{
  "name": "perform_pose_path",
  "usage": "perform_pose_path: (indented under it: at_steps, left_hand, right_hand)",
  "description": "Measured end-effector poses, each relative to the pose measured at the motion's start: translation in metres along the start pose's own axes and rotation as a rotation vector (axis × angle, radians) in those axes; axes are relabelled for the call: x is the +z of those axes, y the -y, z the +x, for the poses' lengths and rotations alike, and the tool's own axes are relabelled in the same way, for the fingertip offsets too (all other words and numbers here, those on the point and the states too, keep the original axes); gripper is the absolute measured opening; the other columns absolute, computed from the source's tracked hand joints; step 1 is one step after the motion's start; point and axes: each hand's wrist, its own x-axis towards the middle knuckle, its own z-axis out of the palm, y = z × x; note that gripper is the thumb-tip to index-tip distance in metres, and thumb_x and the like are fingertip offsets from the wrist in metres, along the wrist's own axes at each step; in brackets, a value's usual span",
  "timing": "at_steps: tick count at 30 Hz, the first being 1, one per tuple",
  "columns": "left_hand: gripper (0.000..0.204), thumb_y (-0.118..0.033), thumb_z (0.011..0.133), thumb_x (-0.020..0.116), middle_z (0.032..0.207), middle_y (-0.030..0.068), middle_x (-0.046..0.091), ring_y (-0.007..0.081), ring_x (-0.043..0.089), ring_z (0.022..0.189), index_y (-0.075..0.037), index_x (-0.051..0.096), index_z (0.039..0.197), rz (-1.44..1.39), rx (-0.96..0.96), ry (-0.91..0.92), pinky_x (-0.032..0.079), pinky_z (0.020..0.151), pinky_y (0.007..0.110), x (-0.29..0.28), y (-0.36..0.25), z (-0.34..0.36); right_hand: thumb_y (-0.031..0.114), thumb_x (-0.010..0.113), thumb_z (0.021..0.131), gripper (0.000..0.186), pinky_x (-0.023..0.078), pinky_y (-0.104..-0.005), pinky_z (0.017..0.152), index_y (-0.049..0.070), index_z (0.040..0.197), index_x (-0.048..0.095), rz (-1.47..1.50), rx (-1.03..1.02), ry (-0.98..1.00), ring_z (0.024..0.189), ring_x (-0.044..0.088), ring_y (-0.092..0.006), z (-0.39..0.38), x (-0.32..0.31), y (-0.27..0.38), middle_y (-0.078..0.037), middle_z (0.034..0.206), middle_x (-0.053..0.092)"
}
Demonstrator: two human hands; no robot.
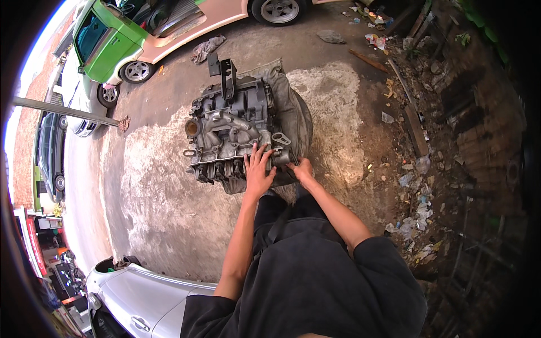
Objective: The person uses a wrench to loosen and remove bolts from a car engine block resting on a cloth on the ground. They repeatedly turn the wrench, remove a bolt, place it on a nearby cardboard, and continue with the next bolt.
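Observation:
A grey metal engine (234, 127) rests in front of me on a dark, cloth-covered round support (298, 104). On its top I see a curved, branched manifold (228, 125), and a black bracket (227, 79) stands up at its far side. My left hand (260, 172) lies on the near edge of the engine with its fingers spread. At the near right corner, my right hand (303, 171) has its fingers bent together against the engine's side. What those fingers pinch is hidden. A flat metal lifting eye (280, 138) sits just beyond them.
A silver car (146, 304) stands close at the near left. Further off are a green and pink vehicle (152, 48) and a metal pole (67, 111). Litter and wood planks (416, 132) line the right side. A crumpled rag (207, 49) lies on the ground beyond the engine.

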Motion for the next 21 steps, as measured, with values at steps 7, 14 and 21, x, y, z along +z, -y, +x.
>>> perform_pose_path:
  at_steps: [7,14,21]
  left_hand:
    - [0.063,-0.016,0.087,0.074,0.165,0.0060,0.041,0.0321,0.017,0.163,-0.018,0.057,0.147,0.005,0.030,0.019,0.010,0.129,0.062,-0.004,0.002,0.000]
    - [0.065,-0.019,0.088,0.075,0.169,0.0055,0.037,0.0325,0.016,0.164,-0.022,0.054,0.150,0.069,0.126,0.113,0.011,0.128,0.065,-0.014,0.013,-0.001]
    - [0.065,-0.023,0.091,0.074,0.170,0.0039,0.034,0.0288,0.020,0.163,-0.025,0.052,0.153,0.189,0.269,0.200,0.015,0.130,0.062,-0.030,0.028,0.007]
  right_hand:
    - [0.018,0.085,0.087,0.042,0.055,-0.0396,0.088,-0.004,0.121,0.075,0.042,0.007,-0.048,0.100,0.076,-0.0284,-0.006,0.003,0.003,-0.018,0.109,0.080]
    - [0.018,0.082,0.090,0.045,0.054,-0.0406,0.094,-0.003,0.128,0.073,0.030,0.062,-0.056,0.109,0.075,-0.0305,-0.003,0.007,-0.003,-0.020,0.117,0.078]
    - [0.023,0.077,0.095,0.053,0.053,-0.0401,0.096,-0.003,0.139,0.065,0.129,0.064,-0.161,0.112,0.073,-0.0317,0.000,0.025,-0.019,-0.019,0.121,0.076]
